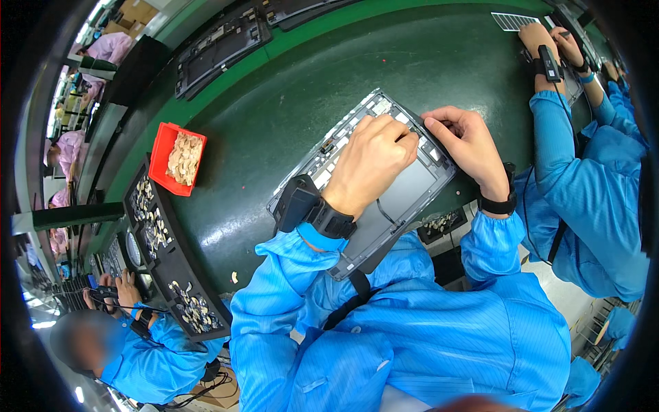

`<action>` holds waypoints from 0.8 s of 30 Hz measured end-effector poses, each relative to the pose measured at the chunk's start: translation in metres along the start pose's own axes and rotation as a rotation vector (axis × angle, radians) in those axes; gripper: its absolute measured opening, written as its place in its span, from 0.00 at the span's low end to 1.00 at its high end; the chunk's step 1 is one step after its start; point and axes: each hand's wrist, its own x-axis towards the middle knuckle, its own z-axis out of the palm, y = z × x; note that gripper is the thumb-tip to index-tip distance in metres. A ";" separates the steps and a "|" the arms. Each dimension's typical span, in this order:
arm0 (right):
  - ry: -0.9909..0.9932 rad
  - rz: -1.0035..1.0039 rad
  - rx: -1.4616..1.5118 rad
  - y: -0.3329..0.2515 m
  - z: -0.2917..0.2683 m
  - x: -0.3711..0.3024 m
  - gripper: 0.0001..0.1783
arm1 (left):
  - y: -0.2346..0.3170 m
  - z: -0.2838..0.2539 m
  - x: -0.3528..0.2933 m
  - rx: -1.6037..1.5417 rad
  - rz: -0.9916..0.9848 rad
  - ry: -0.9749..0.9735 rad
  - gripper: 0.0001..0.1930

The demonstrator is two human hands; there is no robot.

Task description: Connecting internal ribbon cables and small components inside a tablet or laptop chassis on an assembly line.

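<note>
A grey tablet housing (412, 192) with bare inner parts lies aslant before me, its near end at the bench edge. My left hand (371, 161) is over its upper half, fingers curled together in a pinch near the row of small parts; whatever is between them is hidden. At the housing's far right corner, my right hand (473, 144) has thumb and forefinger closed together. Too little shows to tell whether that pinch holds the rim or a small piece. A short dark cable (386, 211) lies inside the housing.
Left on the green bench (247, 151) stands a red bin (160, 158) of small tan pieces. Beside it, a black tray (180, 264) holds many small parts. More housings (223, 51) lie along the back. Co-workers in blue sit left and right, the right one's arm (556, 130) nearby.
</note>
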 end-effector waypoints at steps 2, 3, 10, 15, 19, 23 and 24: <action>0.000 -0.012 -0.060 -0.001 0.000 0.000 0.14 | 0.002 -0.002 0.002 -0.050 -0.048 0.005 0.06; 0.000 -0.011 -0.060 -0.001 0.000 0.000 0.14 | 0.003 -0.003 0.002 -0.051 -0.048 0.005 0.06; 0.020 -0.025 -0.058 0.004 0.002 -0.001 0.14 | 0.000 0.000 0.000 -0.087 -0.054 0.004 0.07; 0.020 -0.031 -0.060 0.005 0.001 -0.002 0.14 | 0.001 0.002 0.001 -0.125 -0.067 0.018 0.08; 0.009 -0.001 -0.069 0.002 0.000 -0.002 0.14 | 0.018 -0.006 0.001 0.043 -0.205 -0.068 0.17; 0.117 -0.138 -0.292 -0.012 0.012 -0.006 0.14 | 0.054 -0.004 -0.020 0.279 -0.250 -0.182 0.48; 0.127 -0.193 -0.346 -0.013 0.016 -0.008 0.14 | 0.059 0.004 -0.031 0.224 -0.303 -0.225 0.60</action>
